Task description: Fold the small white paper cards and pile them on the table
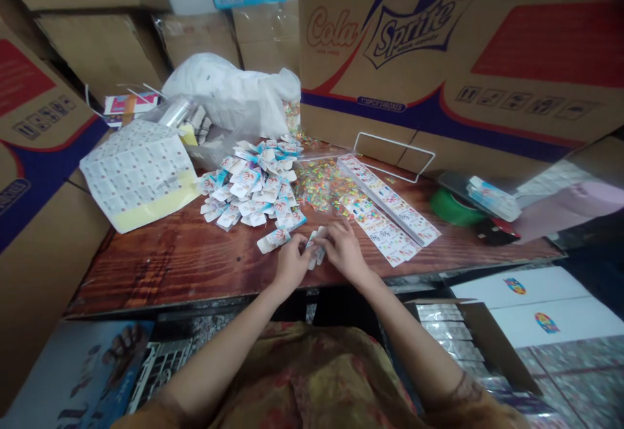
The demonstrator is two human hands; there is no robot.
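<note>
Near the front edge of the table, my left hand (292, 261) and my right hand (344, 251) meet around a small white printed carton (316, 248). Both hands have their fingers closed on it; part of it is hidden behind them. Just left of my left hand lies another small white and blue carton (273, 240). Behind it rises a heap of similar small cartons (256, 182), printed with a red hand picture. Loose bright candy-like pieces (319, 185) are scattered beyond my hands. Two strips of printed stickers (390, 211) lie right of my right hand.
Sheets of printed labels (139, 175) lie at the left, beside a white plastic bag (219, 88). A large cardboard box (439, 58) stands at the back. A green tape roll (453, 207) sits at the right. Below the table, an open carton (497, 344) holds wrapped packs.
</note>
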